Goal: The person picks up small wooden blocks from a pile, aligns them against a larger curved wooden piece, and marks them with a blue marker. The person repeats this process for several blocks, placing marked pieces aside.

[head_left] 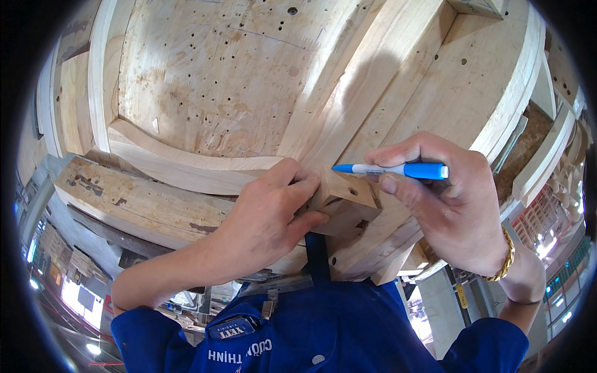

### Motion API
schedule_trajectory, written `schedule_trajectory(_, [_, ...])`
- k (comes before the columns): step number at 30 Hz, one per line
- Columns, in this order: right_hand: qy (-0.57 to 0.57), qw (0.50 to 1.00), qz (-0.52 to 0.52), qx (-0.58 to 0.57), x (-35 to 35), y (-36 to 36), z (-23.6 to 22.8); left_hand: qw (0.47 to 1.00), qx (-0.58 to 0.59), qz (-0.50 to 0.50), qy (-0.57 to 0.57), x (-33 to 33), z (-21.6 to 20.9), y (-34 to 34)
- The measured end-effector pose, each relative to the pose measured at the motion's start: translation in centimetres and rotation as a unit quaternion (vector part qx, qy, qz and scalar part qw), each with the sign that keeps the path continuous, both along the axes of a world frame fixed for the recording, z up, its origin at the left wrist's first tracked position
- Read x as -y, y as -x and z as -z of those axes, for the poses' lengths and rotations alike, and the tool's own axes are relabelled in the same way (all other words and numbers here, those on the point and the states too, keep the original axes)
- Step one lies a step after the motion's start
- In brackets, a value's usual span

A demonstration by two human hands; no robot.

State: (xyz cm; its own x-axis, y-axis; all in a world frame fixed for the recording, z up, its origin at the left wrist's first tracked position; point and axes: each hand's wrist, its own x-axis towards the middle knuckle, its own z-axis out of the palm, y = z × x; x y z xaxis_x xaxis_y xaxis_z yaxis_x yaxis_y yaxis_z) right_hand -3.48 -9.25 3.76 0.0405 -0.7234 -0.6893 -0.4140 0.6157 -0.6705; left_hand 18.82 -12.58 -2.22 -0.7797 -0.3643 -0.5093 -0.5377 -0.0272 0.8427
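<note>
My left hand (267, 214) grips the near end of a pale wooden beam (379, 74) from its left side, fingers bent against the wood. That end shows a round hole on top and a dark notch in its end face. In my right hand (457, 199) is a blue and white marker pen (379, 170), pinched between thumb and fingers. It lies nearly level over the beam's end, its narrow blue end pointing left toward my left hand. Whether it touches the wood I cannot tell. A curved wooden piece (186, 166) runs left from beside my left hand.
Under the beam is a worn wooden worktop (199, 74) dotted with holes. A thick stained timber (143, 202) lies at the near left. More wooden pieces stand along the left side, and a curved piece (547, 158) lies at the right.
</note>
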Motion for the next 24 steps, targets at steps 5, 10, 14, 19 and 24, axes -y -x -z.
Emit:
schedule_trajectory(5, [0.031, 1.0, 0.004, 0.003, -0.4, 0.1, 0.3, 1.0, 0.001, -0.004, -0.004, -0.1, 0.1, 0.0])
schedule_trajectory(10, [0.008, 0.999, -0.03, -0.014, 0.0, 0.3, 0.0, 1.0, 0.014, 0.002, -0.003, -0.1, 0.0, 0.0])
schedule_trajectory(14, [0.024, 0.999, -0.022, -0.008, -0.1, 0.2, 0.0, 1.0, 0.007, 0.011, 0.018, 0.0, 0.1, -0.1])
schedule_trajectory(19, [0.051, 0.997, 0.047, 0.028, -0.9, 0.7, -0.4, 1.0, -0.003, -0.001, 0.011, 0.0, 0.0, -0.1])
schedule_trajectory(24, [0.253, 0.941, 0.169, 0.145, -3.6, 2.3, -2.8, 0.999, 0.028, 0.016, 0.02, -0.2, 0.0, -0.2])
